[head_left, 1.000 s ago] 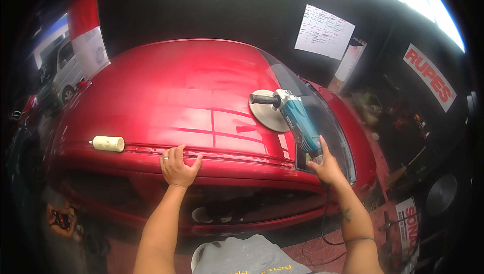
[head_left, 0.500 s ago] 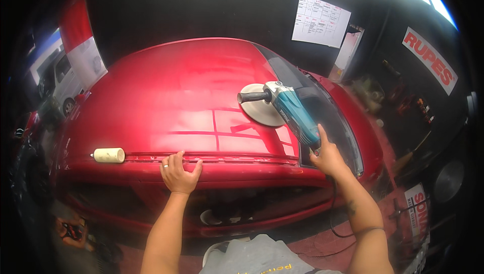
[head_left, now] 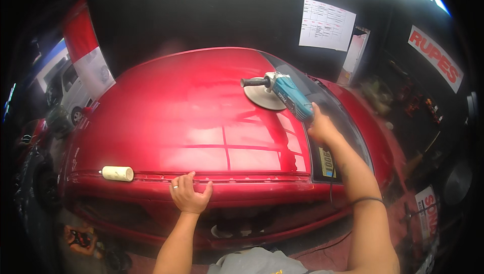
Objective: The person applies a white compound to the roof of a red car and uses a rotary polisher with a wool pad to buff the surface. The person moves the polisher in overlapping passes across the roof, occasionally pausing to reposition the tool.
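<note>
My right hand (head_left: 322, 127) grips the rear end of a teal electric polisher (head_left: 293, 96), its arm stretched far forward. The polisher's round pale pad (head_left: 263, 99) sits on the glossy red car roof (head_left: 151, 112), close to the windshield's upper edge. A black side handle (head_left: 254, 82) juts out to the left, with no hand on it. Along the roof's near edge, my left hand (head_left: 191, 196) lies with fingers spread, a ring on one finger, holding nothing. Farther left, a cream-coloured bottle (head_left: 118, 174) rests on its side by the roof channel.
The polisher's dark cord (head_left: 331, 191) hangs down beside my right arm. A yellow label (head_left: 327, 163) shows at the windshield's near corner. Dark walls carry a white chart (head_left: 327, 24) and a sign (head_left: 435, 58). A white van (head_left: 70, 85) stands behind a red-and-white banner (head_left: 91, 52).
My right hand has pushed the polisher farther away across the roof, its arm now straighter. My left hand stays at the roof edge. The whole view has shifted slightly.
</note>
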Demonstrator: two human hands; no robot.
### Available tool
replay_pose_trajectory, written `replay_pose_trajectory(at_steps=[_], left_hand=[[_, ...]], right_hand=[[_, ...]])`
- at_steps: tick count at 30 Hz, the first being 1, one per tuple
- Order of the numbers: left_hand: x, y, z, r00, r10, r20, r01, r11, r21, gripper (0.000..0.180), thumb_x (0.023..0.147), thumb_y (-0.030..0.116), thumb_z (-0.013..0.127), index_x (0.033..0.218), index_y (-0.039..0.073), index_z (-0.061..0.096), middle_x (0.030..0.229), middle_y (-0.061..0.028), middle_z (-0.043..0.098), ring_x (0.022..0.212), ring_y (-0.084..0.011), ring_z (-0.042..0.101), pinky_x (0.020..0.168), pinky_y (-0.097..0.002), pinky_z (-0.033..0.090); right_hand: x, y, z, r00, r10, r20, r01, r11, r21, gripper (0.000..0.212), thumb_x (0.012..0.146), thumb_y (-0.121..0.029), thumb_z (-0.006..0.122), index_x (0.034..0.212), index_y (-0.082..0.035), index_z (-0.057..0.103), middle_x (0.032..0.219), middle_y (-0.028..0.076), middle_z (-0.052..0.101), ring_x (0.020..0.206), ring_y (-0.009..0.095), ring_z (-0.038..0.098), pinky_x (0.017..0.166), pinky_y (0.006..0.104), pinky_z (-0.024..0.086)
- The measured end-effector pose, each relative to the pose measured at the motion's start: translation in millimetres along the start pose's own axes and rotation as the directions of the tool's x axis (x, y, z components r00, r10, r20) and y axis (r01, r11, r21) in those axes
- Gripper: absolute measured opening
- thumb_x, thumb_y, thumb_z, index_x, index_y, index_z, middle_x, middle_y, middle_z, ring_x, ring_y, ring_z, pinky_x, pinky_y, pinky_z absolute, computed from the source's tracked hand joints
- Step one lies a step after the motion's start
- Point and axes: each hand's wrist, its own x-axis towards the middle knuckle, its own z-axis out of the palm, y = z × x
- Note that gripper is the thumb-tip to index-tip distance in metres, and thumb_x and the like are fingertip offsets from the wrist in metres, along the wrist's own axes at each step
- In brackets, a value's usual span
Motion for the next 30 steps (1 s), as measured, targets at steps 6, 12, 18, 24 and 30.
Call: replay_pose_trajectory(at_steps=[6, 12, 18, 24, 30], left_hand=[[1, -4, -1, 1.0, 0.015, 0.011, -0.015, 1.0, -0.004, 0.055, 0.076, 0.046, 0.087, 0.113, 0.009, 0.071, 0.1, -0.0096, 0.068, 0.098, -0.0345, 0.062, 0.092, -0.0491, 0.049], [1, -5, 0, 1.0, 0.021, 0.008, -0.02, 1.0, -0.009, 0.058, 0.075, 0.049, 0.088, 0.113, 0.008, 0.072, 0.102, -0.0095, 0.069, 0.099, -0.0339, 0.062, 0.094, -0.048, 0.049], [0, -5, 0, 1.0, 0.03, -0.008, -0.03, 0.999, -0.014, 0.059, 0.076, 0.05, 0.088, 0.113, 0.008, 0.071, 0.103, -0.009, 0.07, 0.1, -0.0334, 0.063, 0.094, -0.0482, 0.049], [1, -6, 0, 0.999, 0.027, -0.032, -0.027, 1.0, -0.007, 0.055, 0.076, 0.049, 0.088, 0.111, 0.01, 0.073, 0.1, -0.0073, 0.069, 0.098, -0.0317, 0.064, 0.092, -0.0478, 0.051], [1, -7, -1, 0.998, 0.021, -0.054, -0.022, 1.0, -0.006, 0.053, 0.076, 0.049, 0.087, 0.109, 0.01, 0.073, 0.097, -0.0063, 0.068, 0.094, -0.0307, 0.064, 0.09, -0.0476, 0.052]], right_hand=[[78, -18, 9, 0.999, 0.035, -0.001, -0.035, 0.998, 0.049, 0.11, 0.084, -0.007, 0.077, 0.176, -0.006, 0.015, 0.127, 0.031, 0.075, 0.122, 0.042, 0.074, 0.103, 0.0451, 0.059], [124, -49, 11, 1.0, 0.007, -0.023, -0.008, 1.0, -0.006, 0.107, 0.085, -0.005, 0.074, 0.176, -0.007, 0.016, 0.13, 0.033, 0.073, 0.122, 0.044, 0.073, 0.103, 0.0457, 0.06], [135, -111, 9, 0.986, -0.163, 0.022, 0.162, 0.986, 0.024, 0.106, 0.086, -0.003, 0.072, 0.176, -0.009, 0.017, 0.13, 0.035, 0.072, 0.116, 0.044, 0.076, 0.095, 0.0496, 0.062], [130, -194, 20, 0.972, -0.23, 0.04, 0.229, 0.973, 0.026, 0.095, 0.093, 0.001, 0.063, 0.176, -0.015, 0.019, 0.135, 0.035, 0.069, 0.121, 0.047, 0.073, 0.098, 0.0534, 0.06], [106, -234, 11, 0.968, -0.226, 0.111, 0.227, 0.974, 0.003, 0.093, 0.095, 0.0, 0.063, 0.176, -0.015, 0.019, 0.139, 0.032, 0.068, 0.124, 0.044, 0.072, 0.093, 0.0528, 0.063]])
